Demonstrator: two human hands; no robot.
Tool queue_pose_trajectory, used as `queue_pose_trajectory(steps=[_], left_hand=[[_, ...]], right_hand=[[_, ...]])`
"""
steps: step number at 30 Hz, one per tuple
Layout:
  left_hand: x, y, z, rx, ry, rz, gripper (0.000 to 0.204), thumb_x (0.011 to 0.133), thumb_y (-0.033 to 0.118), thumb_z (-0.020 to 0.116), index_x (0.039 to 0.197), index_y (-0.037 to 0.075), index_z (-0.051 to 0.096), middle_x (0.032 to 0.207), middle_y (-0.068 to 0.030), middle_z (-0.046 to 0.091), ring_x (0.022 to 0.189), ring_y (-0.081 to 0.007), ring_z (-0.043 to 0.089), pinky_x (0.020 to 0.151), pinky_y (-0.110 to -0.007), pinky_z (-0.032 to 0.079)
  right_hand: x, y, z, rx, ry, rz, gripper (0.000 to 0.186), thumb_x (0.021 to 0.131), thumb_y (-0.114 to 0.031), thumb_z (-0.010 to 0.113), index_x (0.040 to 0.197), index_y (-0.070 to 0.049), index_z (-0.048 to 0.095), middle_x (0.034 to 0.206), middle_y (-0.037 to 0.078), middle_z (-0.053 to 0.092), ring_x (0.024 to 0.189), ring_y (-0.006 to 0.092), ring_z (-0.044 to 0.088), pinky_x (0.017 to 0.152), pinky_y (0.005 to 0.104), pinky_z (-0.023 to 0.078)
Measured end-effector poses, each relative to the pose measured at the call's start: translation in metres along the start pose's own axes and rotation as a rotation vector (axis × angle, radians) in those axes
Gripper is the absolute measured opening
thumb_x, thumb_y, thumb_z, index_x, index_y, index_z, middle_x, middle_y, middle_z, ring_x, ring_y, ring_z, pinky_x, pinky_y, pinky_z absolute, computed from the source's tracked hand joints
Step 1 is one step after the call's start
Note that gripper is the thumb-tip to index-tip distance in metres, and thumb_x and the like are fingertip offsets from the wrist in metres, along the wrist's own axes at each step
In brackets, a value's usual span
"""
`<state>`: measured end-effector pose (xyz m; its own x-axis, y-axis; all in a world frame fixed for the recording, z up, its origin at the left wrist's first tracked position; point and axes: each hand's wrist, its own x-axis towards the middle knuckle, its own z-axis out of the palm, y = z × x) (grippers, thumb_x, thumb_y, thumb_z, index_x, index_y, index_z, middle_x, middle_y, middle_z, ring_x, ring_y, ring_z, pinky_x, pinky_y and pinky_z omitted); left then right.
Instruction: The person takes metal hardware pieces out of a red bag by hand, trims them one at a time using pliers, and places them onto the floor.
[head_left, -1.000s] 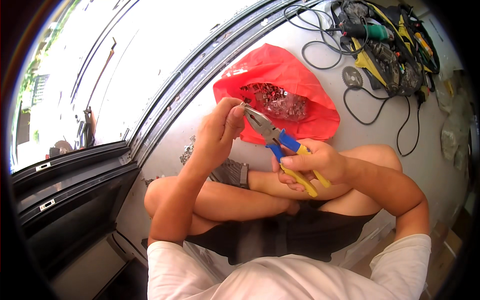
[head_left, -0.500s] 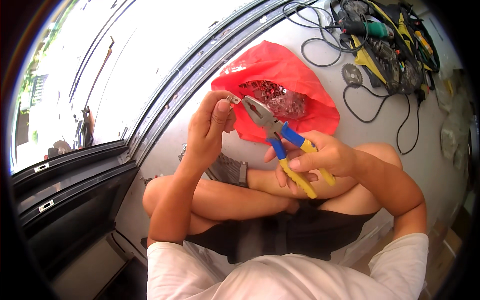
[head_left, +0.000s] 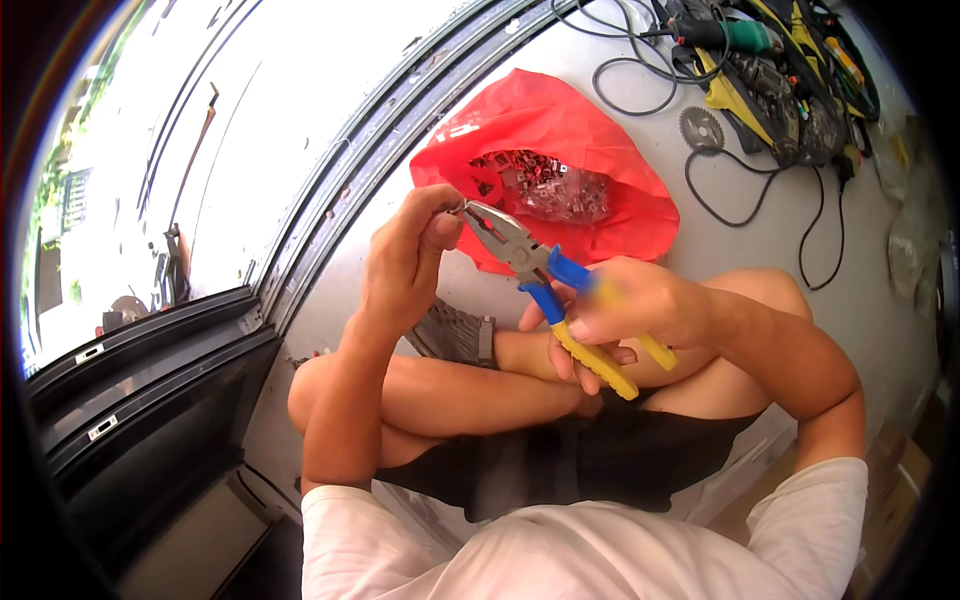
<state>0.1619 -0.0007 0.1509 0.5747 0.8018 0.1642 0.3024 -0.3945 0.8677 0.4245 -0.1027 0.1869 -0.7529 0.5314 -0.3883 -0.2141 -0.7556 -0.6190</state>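
Observation:
My left hand (head_left: 405,255) pinches a small metal piece (head_left: 457,207), mostly hidden by my fingers, at the jaw tips of the combination pliers (head_left: 510,240). My right hand (head_left: 640,310) grips the pliers by their blue-and-yellow handles. Behind both hands lies an open red bag (head_left: 635,215) holding a heap of small metal pieces (head_left: 550,188), partly in clear plastic. My crossed bare legs are below the hands, with a grey shoe (head_left: 450,330) beside my left arm.
Dark metal door tracks (head_left: 340,170) run along the left, with black framed panels (head_left: 140,420) at lower left. At the upper right are a tool bag (head_left: 800,90), a green power tool (head_left: 750,35), looped cords and a round saw blade (head_left: 700,128). Crumpled plastic (head_left: 905,230) lies at the right edge.
My left hand has shifted a little up and left with the metal piece. The pliers' jaws, slightly apart from it half a second ago, now meet it again.

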Motion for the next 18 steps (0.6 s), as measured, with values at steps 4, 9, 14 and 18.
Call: queue_pose_trajectory(steps=[4, 9, 14, 18], left_hand=[[0.004, 0.0, -0.006, 0.166, -0.033, 0.091, 0.014, 0.103, 0.01, 0.06, 0.113, -0.001, 0.061, 0.091, -0.0153, 0.066, 0.077, -0.0306, 0.062, 0.071, -0.038, 0.051], [0.004, -0.001, -0.006, 0.234, -0.041, 0.136, 0.013, 0.099, 0.005, 0.063, 0.11, -0.001, 0.061, 0.092, -0.0159, 0.067, 0.079, -0.0342, 0.063, 0.073, -0.041, 0.051], [0.011, -0.002, -0.009, 0.397, -0.064, 0.302, 0.014, 0.098, 0.003, 0.061, 0.111, -0.001, 0.062, 0.088, -0.0158, 0.065, 0.077, -0.033, 0.062, 0.072, -0.039, 0.051], [0.013, 0.002, -0.007, 0.436, -0.049, 0.37, 0.014, 0.095, 0.001, 0.063, 0.109, -0.001, 0.061, 0.088, -0.0152, 0.065, 0.077, -0.0328, 0.062, 0.07, -0.039, 0.05]], right_hand=[[0.001, 0.002, -0.001, 0.011, 0.008, 0.0, 0.043, 0.101, -0.023, 0.06, 0.134, 0.003, 0.053, 0.098, 0.015, 0.071, 0.081, 0.0193, 0.073, 0.06, 0.023, 0.045], [0.002, 0.005, -0.002, 0.003, 0.025, -0.004, 0.039, 0.1, -0.021, 0.062, 0.13, 0.003, 0.056, 0.089, 0.012, 0.067, 0.07, 0.0157, 0.065, 0.059, 0.0249, 0.044], [0.002, 0.01, -0.001, 0.091, 0.04, -0.047, 0.027, 0.1, -0.019, 0.063, 0.118, 0.0, 0.057, 0.078, 0.01, 0.059, 0.062, 0.0155, 0.055, 0.058, 0.0291, 0.044], [0.001, 0.019, 0.003, 0.176, 0.033, -0.056, 0.026, 0.1, -0.021, 0.064, 0.116, -0.002, 0.057, 0.08, 0.01, 0.06, 0.064, 0.0173, 0.057, 0.059, 0.0295, 0.046]])
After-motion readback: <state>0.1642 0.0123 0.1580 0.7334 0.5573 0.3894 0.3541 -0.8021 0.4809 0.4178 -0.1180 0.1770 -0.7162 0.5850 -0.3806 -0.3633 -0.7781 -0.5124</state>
